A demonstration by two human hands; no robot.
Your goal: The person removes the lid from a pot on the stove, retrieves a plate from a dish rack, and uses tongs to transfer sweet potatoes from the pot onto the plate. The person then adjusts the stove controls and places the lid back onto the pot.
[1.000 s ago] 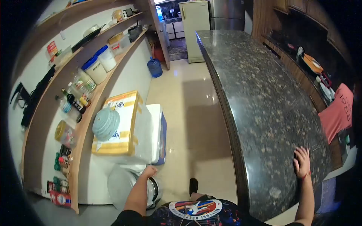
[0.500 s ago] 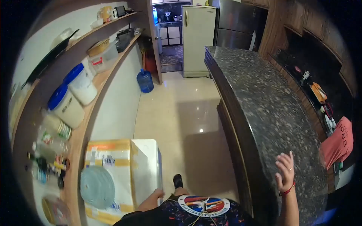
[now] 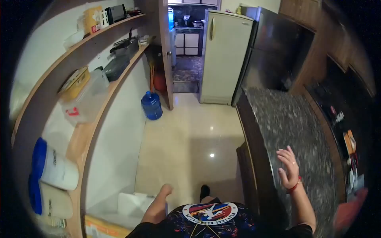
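My right hand [image 3: 289, 168] is raised over the dark speckled stone countertop [image 3: 278, 119], fingers spread and holding nothing. A ring and a red bracelet show on it. My left hand [image 3: 166, 189] hangs low in front of me on the left, its fingers curled in with nothing visible in them. Nearest to it is a white box [image 3: 137, 204] on the floor by the wall. Part of a taped carton [image 3: 103, 228] shows at the bottom edge.
Wall shelves [image 3: 89, 137] on the left carry blue-lidded tubs [image 3: 59, 168] and a clear plastic bin [image 3: 85, 101]. A blue water jug [image 3: 152, 106] stands on the tiled floor by an open door [image 3: 164, 51]. A pale refrigerator [image 3: 224, 55] and a steel one [image 3: 274, 51] stand ahead.
My view has moved forward along the passage, so the refrigerators and jug look nearer. The carton has slipped mostly out of view. My left hand has swung forward; my right hand stays raised over the counter.
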